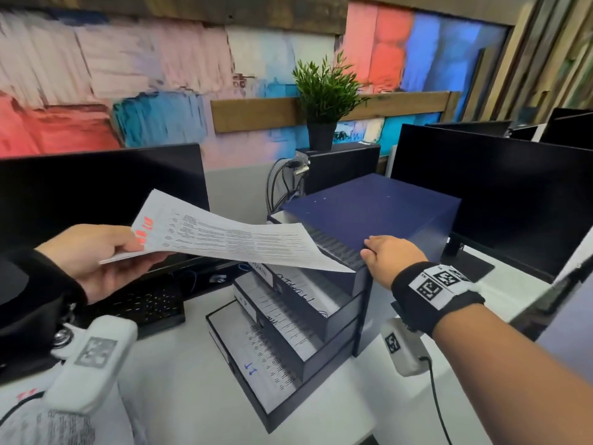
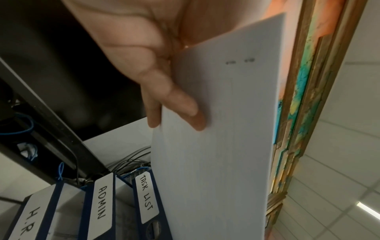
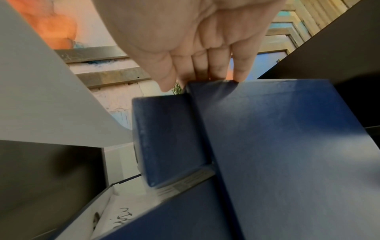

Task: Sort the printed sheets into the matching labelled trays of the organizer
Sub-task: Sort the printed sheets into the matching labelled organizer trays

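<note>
My left hand [image 1: 131,252] pinches the left end of a printed sheet [image 1: 231,239] with red writing near the thumb. The sheet slants right and down, its far corner over the top pulled-out tray [image 1: 340,252] of the dark blue organizer [image 1: 378,210]. In the left wrist view my fingers [image 2: 180,113] lie under the sheet [image 2: 216,154], above tray labels TASK LIST [image 2: 146,197], ADMIN [image 2: 102,203] and H.R. [image 2: 28,222]. My right hand [image 1: 375,252] rests on the organizer's top front corner, fingers [image 3: 218,65] straight over its edge [image 3: 277,146].
Lower trays [image 1: 282,326] step out toward me, each holding sheets. A black monitor [image 1: 96,187] and keyboard [image 1: 144,306] stand left of the organizer, another monitor [image 1: 497,194] to its right. A potted plant [image 1: 324,101] and cables [image 1: 279,184] are behind. More sheets [image 1: 29,422] lie at bottom left.
</note>
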{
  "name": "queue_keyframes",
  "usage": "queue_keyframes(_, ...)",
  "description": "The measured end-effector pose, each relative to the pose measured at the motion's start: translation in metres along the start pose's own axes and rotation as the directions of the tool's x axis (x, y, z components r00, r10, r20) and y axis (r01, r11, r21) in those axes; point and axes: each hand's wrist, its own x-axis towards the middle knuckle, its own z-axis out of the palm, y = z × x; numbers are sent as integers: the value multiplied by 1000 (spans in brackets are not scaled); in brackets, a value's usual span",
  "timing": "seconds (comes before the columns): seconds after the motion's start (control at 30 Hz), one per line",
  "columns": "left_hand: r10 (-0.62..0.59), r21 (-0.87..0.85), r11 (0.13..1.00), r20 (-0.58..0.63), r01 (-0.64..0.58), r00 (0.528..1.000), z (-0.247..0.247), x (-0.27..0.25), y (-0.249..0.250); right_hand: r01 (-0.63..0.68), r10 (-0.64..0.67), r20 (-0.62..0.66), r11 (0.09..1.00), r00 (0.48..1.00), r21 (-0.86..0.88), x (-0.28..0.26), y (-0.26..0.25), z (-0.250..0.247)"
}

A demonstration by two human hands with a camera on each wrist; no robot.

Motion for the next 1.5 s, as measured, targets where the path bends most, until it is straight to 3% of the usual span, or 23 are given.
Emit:
queue_keyframes(0.4,13,-28,1000,31,-12,999,28,6,1,31,-31,4,999,1000,-4,0,3,0)
queue_keyframes(0.67,3,-10,1000,-2,-3,1000,46,19,-6,95,-91,34,989,995,-118,-7,4,-7)
queue_keyframes(0.9,-2,-22,1000,-30,1,1000,48,26,-8,53,-53,2,999,999,6,-1,10,-2)
queue_keyframes(1.2,88,44,995,29,-89,996,94,32,-16,49,-49,7,999,999,19,-2,10,-4)
queue_keyframes(1.4,26,34,999,161,-32,987,133,34,-28,32,-32,-12,997,999,65,0,11,1)
queue_keyframes(1.5,-25,142,990,217,-6,976,148,38,-37,35,-35,-7,998,999,59,0,10,0)
